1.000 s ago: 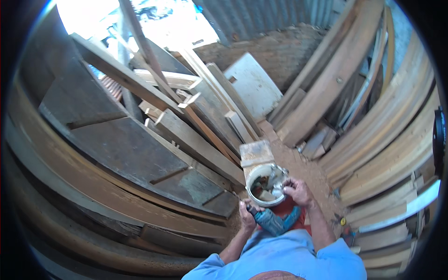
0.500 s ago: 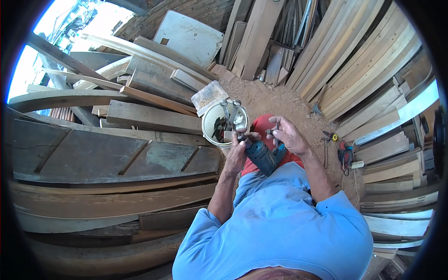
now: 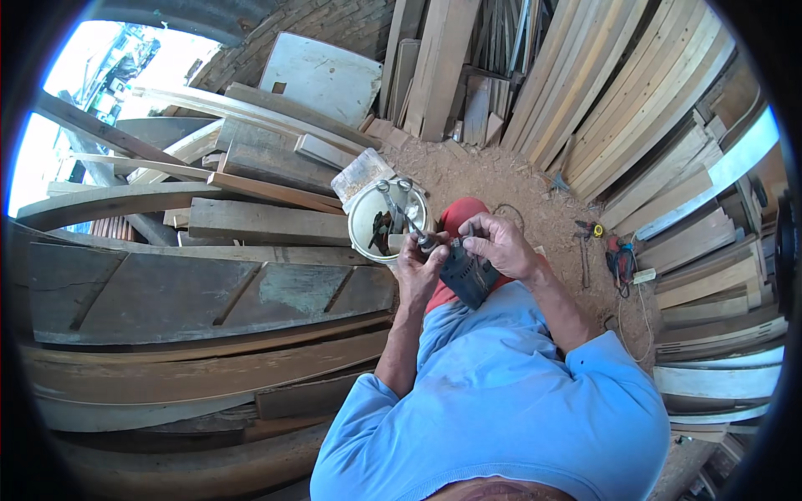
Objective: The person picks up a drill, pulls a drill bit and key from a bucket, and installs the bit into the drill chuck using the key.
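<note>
A teal and dark power drill [image 3: 469,282] lies over my lap, its chuck pointing away from me. My left hand [image 3: 413,265] is closed round the chuck end, thumb and fingers on the metal collar. Close above the drill body, my right hand [image 3: 501,249] has thumb and fingertips pinched together. Whatever is between them is too small and hidden to make out. Just beyond my left hand stands a white bucket [image 3: 359,236] with metal tools in it. Two round-ended metal pieces stick up at its far rim.
Stacked planks [image 3: 276,224] fill the left side. Tall boards [image 3: 576,92] lean at the back right. A hammer-like tool [image 3: 585,259], a yellow tape measure [image 3: 597,230] and a red and black tool with a cord [image 3: 620,263] lie on the sawdust floor [image 3: 468,171] at right.
My right hand has come left and down toward the drill; the thin metal piece seen in its fingers earlier is now hidden. My left hand and the drill have shifted slightly left.
</note>
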### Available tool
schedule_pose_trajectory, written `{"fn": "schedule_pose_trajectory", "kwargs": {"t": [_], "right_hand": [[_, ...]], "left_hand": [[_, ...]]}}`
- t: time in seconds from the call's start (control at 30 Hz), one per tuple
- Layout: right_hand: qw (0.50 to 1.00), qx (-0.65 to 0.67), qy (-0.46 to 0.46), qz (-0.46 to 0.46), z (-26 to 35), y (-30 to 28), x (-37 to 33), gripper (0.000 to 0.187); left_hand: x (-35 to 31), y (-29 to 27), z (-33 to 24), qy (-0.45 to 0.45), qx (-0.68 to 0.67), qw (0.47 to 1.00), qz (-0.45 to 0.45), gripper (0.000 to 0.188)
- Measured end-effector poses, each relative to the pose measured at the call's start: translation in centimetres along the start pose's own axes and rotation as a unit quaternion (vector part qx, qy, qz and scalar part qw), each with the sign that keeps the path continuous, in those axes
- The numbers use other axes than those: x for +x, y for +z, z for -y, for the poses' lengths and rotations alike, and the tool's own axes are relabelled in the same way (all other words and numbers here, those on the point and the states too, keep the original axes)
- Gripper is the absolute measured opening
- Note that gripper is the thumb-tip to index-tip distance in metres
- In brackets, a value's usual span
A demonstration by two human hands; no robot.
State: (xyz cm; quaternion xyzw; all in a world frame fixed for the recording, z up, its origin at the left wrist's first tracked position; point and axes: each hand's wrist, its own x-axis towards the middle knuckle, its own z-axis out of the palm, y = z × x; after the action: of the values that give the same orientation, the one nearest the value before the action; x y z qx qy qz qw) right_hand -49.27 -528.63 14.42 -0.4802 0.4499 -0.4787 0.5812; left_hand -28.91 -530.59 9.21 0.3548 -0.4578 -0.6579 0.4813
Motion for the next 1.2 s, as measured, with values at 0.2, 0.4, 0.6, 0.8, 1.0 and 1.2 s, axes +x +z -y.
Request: {"fn": "schedule_pose_trajectory", "kwargs": {"t": [0.2, 0.4, 0.6, 0.8, 1.0, 1.2], "right_hand": [[0.998, 0.018, 0.048, -0.021, 0.8, -0.1, -0.1, 0.016], [0.997, 0.056, 0.047, -0.009, 1.8, 0.0, -0.2, 0.016], [0.998, 0.067, 0.020, -0.005, 1.4, -0.6, -0.8, 0.015], [0.999, 0.046, 0.013, -0.016, 0.5, -0.2, -1.1, 0.015], [0.999, 0.027, 0.043, -0.001, 0.8, 0.1, -0.6, 0.019], [0.998, 0.052, 0.042, -0.019, 0.2, 0.3, 0.0, 0.019]], "left_hand": [[-0.2, 0.1, -1.4, -0.027, -0.155, 0.983, 0.097, 0.049], [0.4, -1.3, -0.5, -0.036, -0.129, 0.980, 0.149, 0.043], [0.8, 0.1, -0.5, 0.009, -0.133, 0.987, 0.092, 0.029], [0.9, -0.2, 0.8, -0.019, -0.109, 0.993, 0.044, 0.041], [0.6, -0.3, 0.2, -0.058, -0.126, 0.989, 0.059, 0.046], [0.9, -0.3, 0.2, -0.054, -0.056, 0.995, 0.070, 0.045]]}}
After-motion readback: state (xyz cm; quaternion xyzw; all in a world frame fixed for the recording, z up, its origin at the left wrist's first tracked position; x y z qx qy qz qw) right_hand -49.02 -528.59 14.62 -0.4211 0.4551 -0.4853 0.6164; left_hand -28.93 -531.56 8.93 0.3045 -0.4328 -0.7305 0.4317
